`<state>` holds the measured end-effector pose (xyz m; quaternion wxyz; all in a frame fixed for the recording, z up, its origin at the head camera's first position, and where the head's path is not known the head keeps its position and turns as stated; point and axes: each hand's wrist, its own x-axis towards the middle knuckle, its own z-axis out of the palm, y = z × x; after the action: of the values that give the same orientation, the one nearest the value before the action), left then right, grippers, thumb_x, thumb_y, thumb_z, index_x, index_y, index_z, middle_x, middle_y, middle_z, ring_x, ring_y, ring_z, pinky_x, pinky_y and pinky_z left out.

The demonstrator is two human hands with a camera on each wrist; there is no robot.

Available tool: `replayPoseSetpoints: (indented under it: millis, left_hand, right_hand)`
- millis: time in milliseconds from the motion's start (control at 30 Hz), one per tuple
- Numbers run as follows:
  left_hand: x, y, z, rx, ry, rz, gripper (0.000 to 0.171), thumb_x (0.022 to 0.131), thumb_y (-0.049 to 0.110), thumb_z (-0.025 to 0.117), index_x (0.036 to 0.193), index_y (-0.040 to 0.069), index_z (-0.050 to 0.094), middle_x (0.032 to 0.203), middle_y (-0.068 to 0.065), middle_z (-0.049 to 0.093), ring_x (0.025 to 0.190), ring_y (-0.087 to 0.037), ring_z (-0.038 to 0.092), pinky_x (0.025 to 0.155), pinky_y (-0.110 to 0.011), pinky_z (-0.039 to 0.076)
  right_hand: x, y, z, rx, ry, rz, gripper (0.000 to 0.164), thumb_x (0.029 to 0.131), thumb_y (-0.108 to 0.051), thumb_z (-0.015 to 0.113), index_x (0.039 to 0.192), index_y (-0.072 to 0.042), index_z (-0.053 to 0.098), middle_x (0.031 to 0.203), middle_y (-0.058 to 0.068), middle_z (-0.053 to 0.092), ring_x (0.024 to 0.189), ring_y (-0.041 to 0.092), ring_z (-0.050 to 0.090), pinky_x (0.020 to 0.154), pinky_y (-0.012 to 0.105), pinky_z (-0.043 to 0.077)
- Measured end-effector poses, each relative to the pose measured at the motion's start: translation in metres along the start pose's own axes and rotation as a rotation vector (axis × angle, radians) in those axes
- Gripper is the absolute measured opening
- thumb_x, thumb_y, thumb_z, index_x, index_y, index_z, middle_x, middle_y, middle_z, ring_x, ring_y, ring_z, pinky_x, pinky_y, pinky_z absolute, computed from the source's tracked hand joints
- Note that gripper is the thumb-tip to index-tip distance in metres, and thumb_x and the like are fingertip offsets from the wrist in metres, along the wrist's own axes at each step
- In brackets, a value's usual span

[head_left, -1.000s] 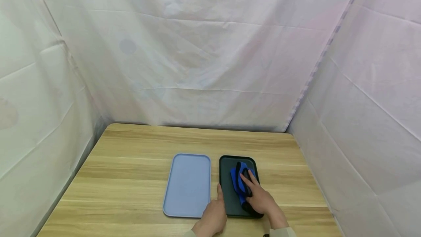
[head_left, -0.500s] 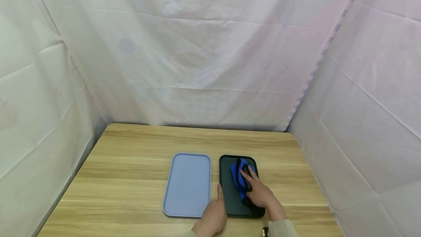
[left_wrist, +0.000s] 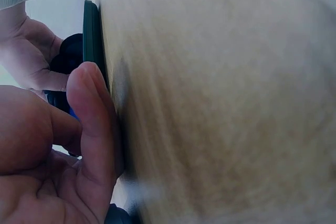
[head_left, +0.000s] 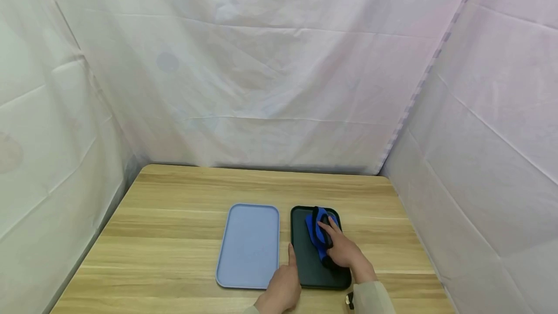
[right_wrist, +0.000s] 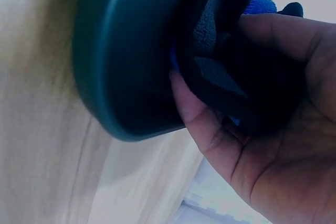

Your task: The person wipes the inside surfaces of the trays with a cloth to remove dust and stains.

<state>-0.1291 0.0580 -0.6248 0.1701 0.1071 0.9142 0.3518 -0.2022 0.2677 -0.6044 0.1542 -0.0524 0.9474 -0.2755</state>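
A dark green tray [head_left: 305, 260] lies on the wooden table. My right hand [head_left: 344, 251] grips a soft blue cloth piece with black edging [head_left: 321, 229] over the tray's right half. In the right wrist view the thumb and fingers curl round this cloth piece [right_wrist: 210, 66], whose inner side is grey and fuzzy; the palm hides part of it. My left hand [head_left: 284, 285] rests at the tray's near left side, its index finger straight along the tray's edge. The left wrist view shows that hand [left_wrist: 58, 150] low by the table, beside the tray rim [left_wrist: 93, 35].
A light blue tray [head_left: 249, 246] lies just left of the green one, with a narrow gap between them. The wooden table [head_left: 165, 236] extends around both. White fabric sheets [head_left: 279, 86] hang behind the table and along both sides.
My right hand has moved slightly away from me along the green tray, carrying the blue cloth piece toward the far rim. The left hand and both trays stay in place.
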Motion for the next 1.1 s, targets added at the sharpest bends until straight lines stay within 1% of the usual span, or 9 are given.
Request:
replayPoseSetpoints:
  millis: [200, 300, 367, 433, 533, 633, 700, 800, 1100]
  left_hand:
    - [0.0, -0.001, 0.002, -0.002, 0.007, 0.001, 0.094, 0.087, -0.006, 0.068, 0.163, -0.007, 0.011, 0.056, -0.005, 0.052, 0.046, -0.017, 0.048, 0.044, -0.031, 0.04]
    - [0.001, -0.001, 0.002, -0.008, 0.011, 0.004, 0.095, 0.087, -0.006, 0.068, 0.163, -0.007, 0.011, 0.056, -0.005, 0.052, 0.046, -0.016, 0.048, 0.043, -0.03, 0.04]
    - [0.001, -0.001, 0.003, -0.009, 0.013, 0.007, 0.095, 0.087, -0.006, 0.068, 0.163, -0.007, 0.011, 0.055, -0.005, 0.052, 0.045, -0.016, 0.048, 0.043, -0.03, 0.04]
    - [0.002, -0.001, 0.003, -0.007, 0.015, 0.009, 0.094, 0.087, -0.006, 0.067, 0.162, -0.007, 0.011, 0.055, -0.006, 0.052, 0.045, -0.016, 0.049, 0.043, -0.03, 0.041]
    - [0.001, -0.002, 0.003, -0.004, 0.022, 0.012, 0.094, 0.086, -0.006, 0.068, 0.162, -0.008, 0.012, 0.056, -0.006, 0.053, 0.045, -0.016, 0.049, 0.044, -0.03, 0.042]
    - [0.0, -0.002, 0.002, -0.005, 0.023, 0.012, 0.094, 0.086, -0.007, 0.068, 0.162, -0.008, 0.013, 0.056, -0.006, 0.053, 0.046, -0.016, 0.05, 0.044, -0.03, 0.042]
    - [0.0, -0.001, 0.001, -0.008, 0.023, 0.011, 0.095, 0.085, -0.007, 0.068, 0.162, -0.008, 0.013, 0.057, -0.007, 0.053, 0.046, -0.016, 0.05, 0.044, -0.03, 0.043]
    - [0.0, -0.001, 0.001, -0.005, 0.025, 0.012, 0.094, 0.085, -0.007, 0.068, 0.162, -0.008, 0.013, 0.057, -0.007, 0.054, 0.047, -0.017, 0.05, 0.044, -0.031, 0.043]
    - [0.001, -0.002, 0.002, 0.033, 0.039, 0.036, 0.094, 0.085, -0.004, 0.069, 0.162, -0.009, 0.014, 0.057, -0.006, 0.054, 0.047, -0.015, 0.049, 0.047, -0.031, 0.044]
  right_hand:
    - [0.006, 0.003, 0.0, 0.006, -0.008, 0.008, 0.084, 0.085, 0.007, 0.062, 0.16, -0.023, 0.041, 0.174, 0.015, 0.014, 0.084, 0.023, 0.064, 0.049, 0.032, 0.034]
    - [0.007, 0.002, 0.0, 0.009, -0.005, 0.011, 0.084, 0.086, 0.007, 0.061, 0.161, -0.023, 0.039, 0.174, 0.015, 0.013, 0.072, 0.021, 0.061, 0.049, 0.031, 0.033]
    - [0.008, 0.001, 0.0, 0.004, 0.007, 0.011, 0.083, 0.087, 0.006, 0.061, 0.161, -0.023, 0.038, 0.174, 0.015, 0.013, 0.078, 0.023, 0.064, 0.049, 0.031, 0.034]
    - [0.007, -0.003, 0.002, 0.008, 0.022, 0.015, 0.082, 0.088, 0.004, 0.062, 0.161, -0.023, 0.038, 0.174, 0.016, 0.013, 0.092, 0.03, 0.068, 0.05, 0.032, 0.035]
    - [0.005, -0.008, 0.005, 0.014, 0.049, 0.019, 0.08, 0.089, 0.001, 0.065, 0.161, -0.021, 0.039, 0.174, 0.018, 0.013, 0.108, 0.035, 0.066, 0.051, 0.034, 0.037]
    - [0.005, -0.013, 0.011, 0.011, 0.069, 0.034, 0.078, 0.091, -0.004, 0.066, 0.162, -0.02, 0.037, 0.173, 0.02, 0.012, 0.092, 0.032, 0.068, 0.051, 0.035, 0.038]
    - [0.005, -0.015, 0.015, 0.01, 0.077, 0.052, 0.078, 0.093, -0.007, 0.066, 0.163, -0.021, 0.035, 0.174, 0.019, 0.01, 0.073, 0.026, 0.064, 0.05, 0.035, 0.038]
    - [0.006, -0.019, 0.021, 0.011, 0.097, 0.064, 0.078, 0.095, -0.01, 0.066, 0.164, -0.02, 0.031, 0.174, 0.021, 0.007, 0.056, 0.022, 0.056, 0.049, 0.036, 0.038]
    - [0.008, -0.028, 0.034, -0.008, 0.116, 0.103, 0.08, 0.097, -0.016, 0.067, 0.166, -0.02, 0.026, 0.174, 0.022, 0.002, 0.048, 0.018, 0.05, 0.047, 0.035, 0.039]
